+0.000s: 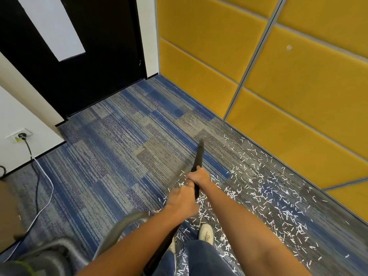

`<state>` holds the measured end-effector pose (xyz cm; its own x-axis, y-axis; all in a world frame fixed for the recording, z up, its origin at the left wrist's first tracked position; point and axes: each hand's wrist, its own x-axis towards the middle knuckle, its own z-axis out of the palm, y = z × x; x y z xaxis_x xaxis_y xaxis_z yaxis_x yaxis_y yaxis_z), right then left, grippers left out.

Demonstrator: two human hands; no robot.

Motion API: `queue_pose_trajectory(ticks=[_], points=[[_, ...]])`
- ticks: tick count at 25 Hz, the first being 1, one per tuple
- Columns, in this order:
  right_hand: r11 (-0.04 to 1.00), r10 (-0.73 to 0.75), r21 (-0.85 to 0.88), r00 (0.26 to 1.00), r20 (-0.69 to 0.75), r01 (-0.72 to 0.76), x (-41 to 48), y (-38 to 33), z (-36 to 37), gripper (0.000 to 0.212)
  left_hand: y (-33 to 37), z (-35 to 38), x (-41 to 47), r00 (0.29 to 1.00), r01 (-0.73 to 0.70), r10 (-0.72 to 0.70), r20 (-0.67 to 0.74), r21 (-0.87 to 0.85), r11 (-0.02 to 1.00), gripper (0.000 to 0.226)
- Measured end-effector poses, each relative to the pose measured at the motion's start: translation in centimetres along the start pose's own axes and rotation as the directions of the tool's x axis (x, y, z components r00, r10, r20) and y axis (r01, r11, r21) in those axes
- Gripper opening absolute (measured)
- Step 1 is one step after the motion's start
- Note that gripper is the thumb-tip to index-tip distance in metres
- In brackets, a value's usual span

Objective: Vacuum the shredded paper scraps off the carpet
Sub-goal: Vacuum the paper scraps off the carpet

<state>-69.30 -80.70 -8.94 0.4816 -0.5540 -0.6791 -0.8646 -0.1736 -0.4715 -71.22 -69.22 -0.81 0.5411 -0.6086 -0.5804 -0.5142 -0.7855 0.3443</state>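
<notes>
Shredded paper scraps (264,194) lie thick on the carpet (111,148) from about two to five o'clock of your feet, along the yellow wall panels (298,116). The wand (199,156) points to twelve o'clock, its tip over a patch with no scraps. Swing it toward two o'clock and draw slow, overlapping strokes back toward you (fast passes would likely scatter such light strips). Your right hand (199,177) is clenched round the wand in front, and your left hand (182,202) grasps it just behind.
</notes>
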Motion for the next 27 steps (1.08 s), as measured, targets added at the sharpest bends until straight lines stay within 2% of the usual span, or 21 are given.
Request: queue_pose_trajectory(ticks=[7,11,14,16,19,27], points=[[0.997,0.068,0.032,0.997,-0.046,-0.067,2.2,4.6,-7.7,0.03,7.8,0.7,3.0,0.999,-0.045,0.043,0.031,0.069,0.997,0.069],[0.997,0.075,0.017,0.997,-0.009,-0.075,3.8,6.6,-10.9,0.046,11.8,1.5,4.7,0.998,-0.025,0.024,0.063,0.023,0.999,0.069],[0.997,0.059,-0.052,0.998,0.003,-0.059,4.6,7.1,-12.4,0.035,13.5,1.8,5.7,0.999,0.007,-0.006,0.054,-0.017,1.0,0.069],[0.998,0.051,-0.032,0.999,-0.011,-0.051,5.2,7.2,-13.2,0.026,14.1,1.7,6.3,0.999,0.013,-0.013,0.038,-0.015,1.0,0.069],[0.998,0.058,-0.007,0.998,-0.018,-0.059,5.7,7.5,-14.2,0.024,15.3,1.4,6.8,0.999,0.018,-0.018,0.031,0.009,1.0,0.07],[0.997,0.052,-0.05,0.999,-0.002,-0.052,6.2,7.6,-14.7,0.063,16.0,1.4,6.7,1.0,0.012,-0.012,0.019,0.016,1.0,0.07]])
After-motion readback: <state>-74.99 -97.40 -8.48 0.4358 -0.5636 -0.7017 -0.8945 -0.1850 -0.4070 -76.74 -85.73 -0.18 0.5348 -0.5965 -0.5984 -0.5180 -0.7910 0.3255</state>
